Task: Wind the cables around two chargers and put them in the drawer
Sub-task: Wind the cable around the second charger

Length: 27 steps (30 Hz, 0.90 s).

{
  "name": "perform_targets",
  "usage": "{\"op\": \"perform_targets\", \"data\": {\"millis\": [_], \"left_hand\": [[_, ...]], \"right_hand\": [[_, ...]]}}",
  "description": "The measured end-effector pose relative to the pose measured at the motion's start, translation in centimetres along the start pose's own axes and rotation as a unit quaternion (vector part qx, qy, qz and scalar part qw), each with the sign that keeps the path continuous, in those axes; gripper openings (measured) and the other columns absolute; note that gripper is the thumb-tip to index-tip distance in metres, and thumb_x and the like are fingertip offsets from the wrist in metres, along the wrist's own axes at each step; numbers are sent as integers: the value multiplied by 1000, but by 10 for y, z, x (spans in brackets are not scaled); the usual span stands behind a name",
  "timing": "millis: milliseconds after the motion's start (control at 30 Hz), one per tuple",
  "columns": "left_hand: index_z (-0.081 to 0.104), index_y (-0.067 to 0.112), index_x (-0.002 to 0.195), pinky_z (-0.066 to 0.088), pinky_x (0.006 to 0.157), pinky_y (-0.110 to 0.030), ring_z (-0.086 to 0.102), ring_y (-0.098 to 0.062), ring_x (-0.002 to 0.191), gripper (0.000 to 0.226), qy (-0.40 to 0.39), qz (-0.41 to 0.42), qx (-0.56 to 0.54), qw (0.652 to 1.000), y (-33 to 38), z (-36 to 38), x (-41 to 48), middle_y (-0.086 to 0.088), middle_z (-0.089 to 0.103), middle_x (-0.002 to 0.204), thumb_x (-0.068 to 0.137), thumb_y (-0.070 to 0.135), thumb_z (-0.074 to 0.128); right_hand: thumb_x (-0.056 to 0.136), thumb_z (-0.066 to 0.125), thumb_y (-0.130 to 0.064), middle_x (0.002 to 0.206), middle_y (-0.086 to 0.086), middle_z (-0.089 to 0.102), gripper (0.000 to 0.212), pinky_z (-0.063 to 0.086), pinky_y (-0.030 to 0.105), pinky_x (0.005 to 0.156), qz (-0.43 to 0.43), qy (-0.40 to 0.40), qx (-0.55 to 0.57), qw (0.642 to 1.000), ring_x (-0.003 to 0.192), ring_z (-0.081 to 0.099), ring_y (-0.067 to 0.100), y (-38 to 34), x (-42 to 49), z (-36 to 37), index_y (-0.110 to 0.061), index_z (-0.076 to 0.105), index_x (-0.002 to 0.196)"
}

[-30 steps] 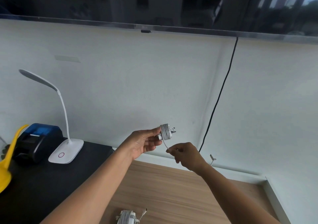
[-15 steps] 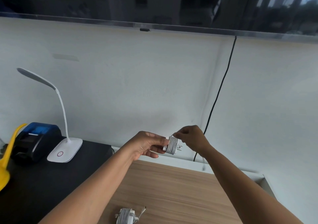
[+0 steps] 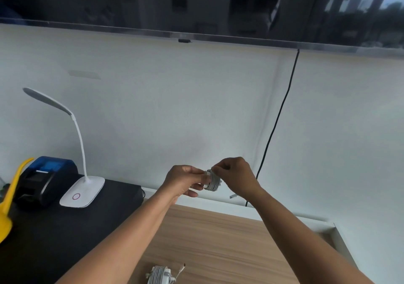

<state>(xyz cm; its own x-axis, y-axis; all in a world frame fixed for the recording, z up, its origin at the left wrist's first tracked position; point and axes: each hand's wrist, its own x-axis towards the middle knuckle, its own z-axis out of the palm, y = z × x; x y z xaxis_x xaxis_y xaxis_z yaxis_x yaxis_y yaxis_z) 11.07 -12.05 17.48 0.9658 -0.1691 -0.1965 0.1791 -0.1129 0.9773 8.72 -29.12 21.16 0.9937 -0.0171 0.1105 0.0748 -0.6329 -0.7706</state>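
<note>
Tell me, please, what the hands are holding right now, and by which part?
Both hold the charger. The left hand pinches its near end; the right hand has fingertips on the top of the wound cable.

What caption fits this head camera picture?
Both hands, left hand and right hand, wind cable onto a charger; another wound charger lies below.

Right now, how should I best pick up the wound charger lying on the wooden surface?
Probably from above, fingers pinching the wound charger across its coiled middle. It lies on the wooden surface, partly cut off by the picture's edge, with the loose cable tip sticking out to its right; avoid grabbing that.
</note>
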Motion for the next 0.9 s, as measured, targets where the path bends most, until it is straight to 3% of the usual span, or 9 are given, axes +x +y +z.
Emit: {"op": "perform_targets", "data": {"millis": [333,433,533,733,900], "left_hand": [[72,8,97,59,60,-29,73,-23,71,30,42,-38,-159,986,-13,-16,8,-10,76,83,73,22,83],[71,9,97,57,57,-27,74,-21,72,28,42,-36,-195,979,-13,-17,9,-9,76,84,74,22,81],[71,10,96,56,55,-25,74,-20,73,25,40,-35,-225,973,-11,-16,10,-7,77,83,76,22,80],[70,11,94,56,52,-23,74,-18,70,25,6,-34,-233,972,-12,-12,11,-5,76,79,74,25,78],[71,10,93,56,52,-24,72,-17,66,31,-34,-38,-215,975,-10,-12,12,-8,74,79,69,30,78]], "right_hand": [[89,61,-23,57,-8,54,17,31,12,42,10,5,51,999,42,38,2,2,-14,11,-12,70,79],[88,62,-24,58,-6,54,18,33,17,47,9,-10,68,998,48,40,5,3,-18,18,-11,69,77],[87,62,-21,53,-5,54,16,34,21,40,35,-50,110,992,43,39,10,4,-20,23,-11,69,77],[87,62,-19,55,2,60,15,39,23,41,83,-119,153,978,41,41,16,13,-14,24,-8,73,87],[82,74,-26,56,7,60,22,38,20,44,95,-121,123,980,41,43,15,23,-4,17,-4,75,79]]}}
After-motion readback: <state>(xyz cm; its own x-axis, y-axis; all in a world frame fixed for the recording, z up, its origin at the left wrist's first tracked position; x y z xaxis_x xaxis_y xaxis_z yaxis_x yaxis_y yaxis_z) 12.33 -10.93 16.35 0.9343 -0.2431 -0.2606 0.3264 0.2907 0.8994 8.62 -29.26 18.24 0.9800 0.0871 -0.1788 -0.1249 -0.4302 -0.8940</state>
